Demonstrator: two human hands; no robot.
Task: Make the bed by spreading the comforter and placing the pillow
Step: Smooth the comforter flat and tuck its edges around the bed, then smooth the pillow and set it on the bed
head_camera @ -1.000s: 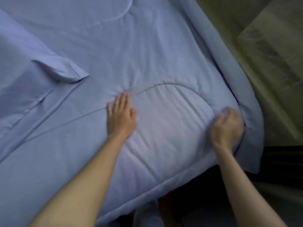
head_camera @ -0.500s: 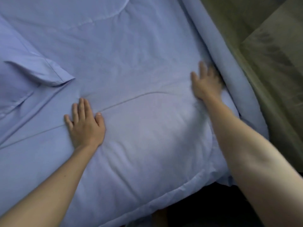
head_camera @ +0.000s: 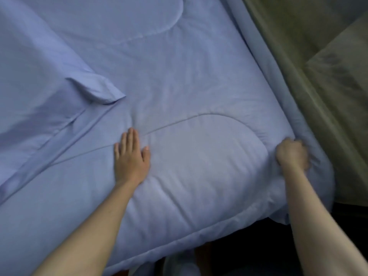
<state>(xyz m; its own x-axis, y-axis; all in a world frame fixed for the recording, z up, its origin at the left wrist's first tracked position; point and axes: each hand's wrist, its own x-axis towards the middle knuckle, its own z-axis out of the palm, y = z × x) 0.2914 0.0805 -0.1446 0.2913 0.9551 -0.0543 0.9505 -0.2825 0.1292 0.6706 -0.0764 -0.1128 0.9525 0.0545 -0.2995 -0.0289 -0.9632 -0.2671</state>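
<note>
left hand point(head_camera: 130, 159): flat, fingers spread, pressing the comforter point(head_camera: 199, 76)
right hand point(head_camera: 291, 154): fist bunched on comforter's edge

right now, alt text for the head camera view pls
Two bare hands work a light blue comforter on a bed: the left hand presses flat on it, the right hand is fisted around its bunched right edge. A matching blue pillow lies at left, olive fabric at right.
</note>
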